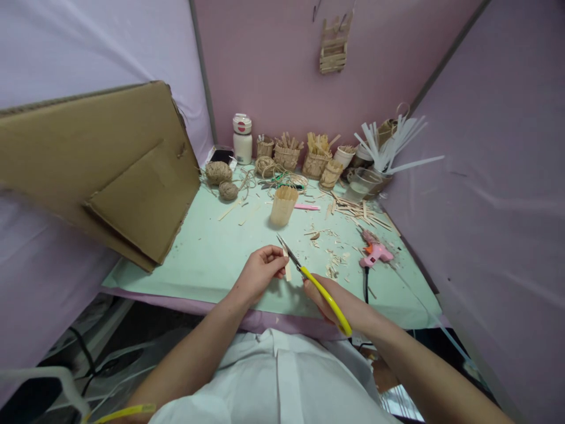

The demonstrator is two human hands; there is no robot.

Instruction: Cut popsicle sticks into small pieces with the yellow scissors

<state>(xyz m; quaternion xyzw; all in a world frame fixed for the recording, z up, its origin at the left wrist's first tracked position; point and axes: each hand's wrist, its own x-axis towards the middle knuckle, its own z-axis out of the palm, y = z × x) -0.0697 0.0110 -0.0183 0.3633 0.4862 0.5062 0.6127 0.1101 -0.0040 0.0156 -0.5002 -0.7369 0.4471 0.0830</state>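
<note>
"Wooden strip (288, 272), held up over the near side of the green tabletop (212, 253)! Who's got it?"

"Left hand (260, 271), thumb and fingers pinching it! Right hand (342, 297) curls around the yellow-handled scissors (314, 281), blades right beside the strip!"

"Touching?"

"Can't tell from this angle!"

"And the room around them?"

"Leftward it's wide: a broad green stretch from the left hand to the slanting lower edge of the cardboard (170, 194)!"

"Straight ahead?"

"Pale wooden cup (283, 209) beyond the blade tips, green showing between!"

"Right side?"

"Busier! Wood shavings (333, 260) scattered past the scissors, then the pink glue gun (376, 252), lying towards the tabletop's right edge!"
</note>
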